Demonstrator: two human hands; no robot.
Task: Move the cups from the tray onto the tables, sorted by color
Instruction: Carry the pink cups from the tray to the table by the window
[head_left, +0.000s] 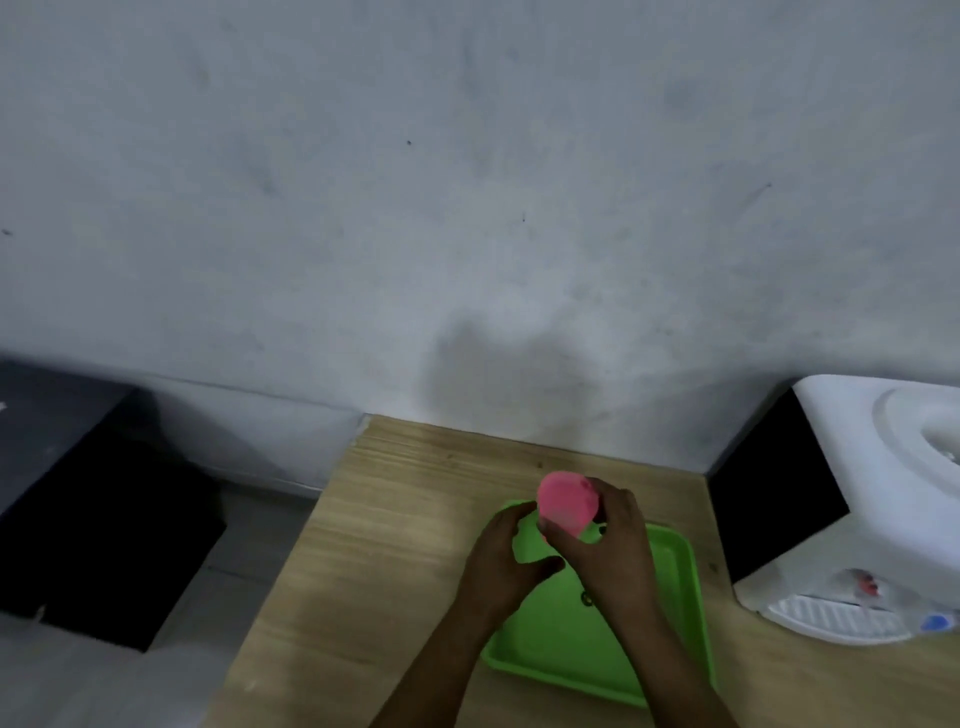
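Note:
A pink cup (566, 506) is held tilted above the far end of the green tray (670, 597), its round base towards me. My right hand (613, 551) grips it from the right, fingers curled round its side. To its left, my left hand (498, 566) hovers over the tray's far left corner with fingers and thumb curved around a patch of green. Whether that green is the tray or something it holds is unclear. Both forearms hide the tray's middle, and I see no other cup.
The tray lies on a light wooden table (395, 519) set against a grey wall. A white water dispenser (883, 493) stands close on the right. A dark low table or box (78, 493) sits to the left across a strip of floor.

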